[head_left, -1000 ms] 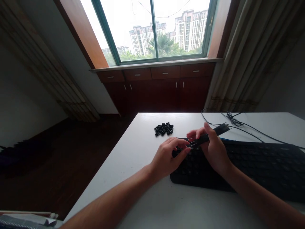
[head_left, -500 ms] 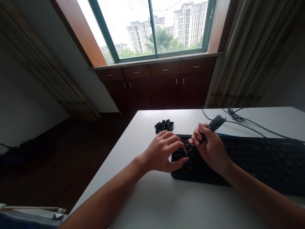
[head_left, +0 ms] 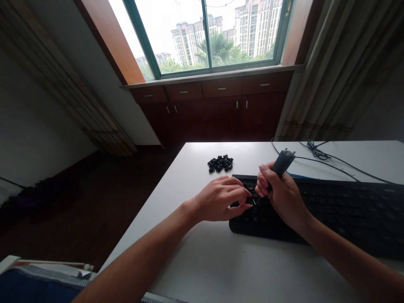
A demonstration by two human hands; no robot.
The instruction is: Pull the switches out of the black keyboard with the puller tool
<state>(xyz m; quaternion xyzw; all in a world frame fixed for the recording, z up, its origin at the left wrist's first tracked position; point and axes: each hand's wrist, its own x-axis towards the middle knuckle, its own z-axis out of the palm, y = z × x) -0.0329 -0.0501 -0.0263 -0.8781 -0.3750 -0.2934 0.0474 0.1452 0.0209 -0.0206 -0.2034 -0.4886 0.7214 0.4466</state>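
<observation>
My right hand [head_left: 282, 195] is wrapped around the black handle of a keycap puller [head_left: 283, 163]. Its thin wire end points down at the left part of a black keyboard [head_left: 331, 210]. Beside the wire is my left hand [head_left: 225, 197], with thumb and fingertips drawn close together over the keys. Whatever lies between those fingertips is too small to make out. Loose black keycaps [head_left: 220, 163] lie in a pile on the table, beyond my left hand and the keyboard's far left corner.
The keyboard rests on a white table [head_left: 189, 261]. Thin black cables [head_left: 318, 152] run along its far right side, and a bit of blue [head_left: 301, 176] shows behind the keyboard. A wooden cabinet [head_left: 217, 113] stands under the window past the table.
My left thumb and fingers have come closer together by the puller's wire. The puller's handle has tipped slightly more upright in my right hand. The whole view has shifted a little.
</observation>
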